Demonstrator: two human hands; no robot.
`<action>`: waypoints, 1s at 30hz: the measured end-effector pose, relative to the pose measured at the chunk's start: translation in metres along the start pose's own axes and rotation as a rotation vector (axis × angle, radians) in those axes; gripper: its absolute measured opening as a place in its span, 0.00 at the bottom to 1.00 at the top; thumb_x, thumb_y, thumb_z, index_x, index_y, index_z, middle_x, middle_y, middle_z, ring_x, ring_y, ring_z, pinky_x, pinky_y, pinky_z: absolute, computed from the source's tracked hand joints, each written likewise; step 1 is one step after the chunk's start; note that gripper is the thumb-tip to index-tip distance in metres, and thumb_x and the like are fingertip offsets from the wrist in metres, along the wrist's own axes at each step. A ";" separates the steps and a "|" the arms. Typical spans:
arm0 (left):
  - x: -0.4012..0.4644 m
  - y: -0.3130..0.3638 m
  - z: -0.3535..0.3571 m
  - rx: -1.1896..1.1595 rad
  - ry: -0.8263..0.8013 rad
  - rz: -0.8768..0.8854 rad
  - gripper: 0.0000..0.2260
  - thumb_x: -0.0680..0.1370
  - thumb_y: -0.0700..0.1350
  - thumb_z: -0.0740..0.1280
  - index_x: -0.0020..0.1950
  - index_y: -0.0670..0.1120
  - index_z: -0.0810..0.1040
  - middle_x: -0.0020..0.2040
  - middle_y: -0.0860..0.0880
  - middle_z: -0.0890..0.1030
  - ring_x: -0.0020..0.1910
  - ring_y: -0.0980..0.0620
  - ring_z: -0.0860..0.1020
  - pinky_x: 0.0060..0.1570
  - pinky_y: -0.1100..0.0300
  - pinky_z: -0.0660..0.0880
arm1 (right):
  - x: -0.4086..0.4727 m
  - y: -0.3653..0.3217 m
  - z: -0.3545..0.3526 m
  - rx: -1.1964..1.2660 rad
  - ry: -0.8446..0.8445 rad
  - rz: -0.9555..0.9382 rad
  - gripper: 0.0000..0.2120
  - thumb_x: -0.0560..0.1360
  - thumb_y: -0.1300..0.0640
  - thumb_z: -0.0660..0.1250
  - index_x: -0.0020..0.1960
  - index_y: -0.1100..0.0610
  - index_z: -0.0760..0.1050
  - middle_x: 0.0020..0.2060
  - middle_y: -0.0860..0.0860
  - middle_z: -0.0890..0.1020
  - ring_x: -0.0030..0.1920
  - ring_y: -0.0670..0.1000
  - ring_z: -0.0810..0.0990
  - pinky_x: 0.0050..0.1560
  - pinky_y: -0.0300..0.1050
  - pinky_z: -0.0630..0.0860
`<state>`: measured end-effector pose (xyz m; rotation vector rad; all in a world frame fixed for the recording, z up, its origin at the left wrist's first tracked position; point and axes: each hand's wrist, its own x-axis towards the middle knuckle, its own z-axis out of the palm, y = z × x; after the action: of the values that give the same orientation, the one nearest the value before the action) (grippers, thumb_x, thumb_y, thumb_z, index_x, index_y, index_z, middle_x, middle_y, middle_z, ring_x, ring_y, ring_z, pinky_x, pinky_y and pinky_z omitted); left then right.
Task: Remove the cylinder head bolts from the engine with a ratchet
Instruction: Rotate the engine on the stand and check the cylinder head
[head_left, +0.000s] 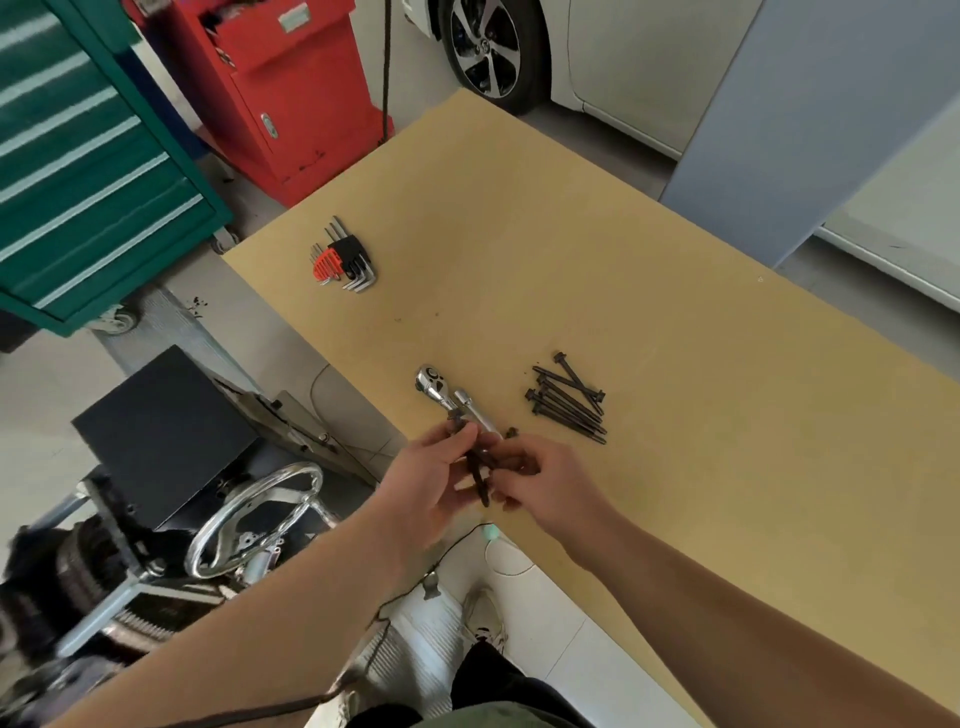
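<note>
My left hand (423, 480) and my right hand (540, 483) meet over the near edge of the tan table (519, 260). Both hold dark cylinder head bolts (480, 470), which stick out between the fingers. Just beyond the hands a chrome ratchet (434, 387) lies on the table with a socket extension (472, 410) beside it; the hands cover their near ends. A pile of several long black bolts (569, 400) lies to the right of the ratchet. The engine (78, 582) sits low at the left, partly out of view.
A set of hex keys in red and black holders (340, 260) lies near the table's far left edge. A green drawer cabinet (88, 156) and a red cabinet (301, 88) stand beyond. A car wheel (488, 47) shows at the top. A chrome ring (260, 514) sits by the engine.
</note>
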<state>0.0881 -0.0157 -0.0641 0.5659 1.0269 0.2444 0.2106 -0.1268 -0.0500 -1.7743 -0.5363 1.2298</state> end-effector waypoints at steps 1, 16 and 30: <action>-0.014 0.002 -0.015 0.009 0.020 0.005 0.07 0.84 0.39 0.68 0.60 0.40 0.80 0.54 0.39 0.85 0.51 0.41 0.84 0.52 0.40 0.80 | -0.007 -0.002 0.009 0.072 0.006 -0.003 0.12 0.75 0.69 0.71 0.52 0.54 0.83 0.39 0.51 0.85 0.37 0.50 0.85 0.37 0.39 0.80; -0.212 -0.104 -0.238 -0.081 0.117 0.232 0.10 0.81 0.40 0.70 0.59 0.36 0.78 0.44 0.41 0.78 0.33 0.50 0.71 0.32 0.59 0.67 | -0.091 -0.010 0.275 0.080 -0.510 -0.033 0.08 0.82 0.58 0.65 0.58 0.51 0.81 0.41 0.57 0.85 0.42 0.53 0.83 0.45 0.42 0.80; -0.289 -0.310 -0.614 -0.196 0.778 0.045 0.28 0.76 0.68 0.67 0.41 0.43 0.86 0.25 0.46 0.68 0.25 0.48 0.65 0.29 0.53 0.61 | -0.107 0.230 0.472 -0.528 -0.313 0.319 0.09 0.79 0.48 0.72 0.44 0.53 0.79 0.28 0.48 0.71 0.29 0.49 0.68 0.31 0.44 0.65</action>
<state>-0.6072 -0.2013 -0.2619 0.3087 1.7166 0.6277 -0.2888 -0.1279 -0.2447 -2.1766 -0.8408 1.7215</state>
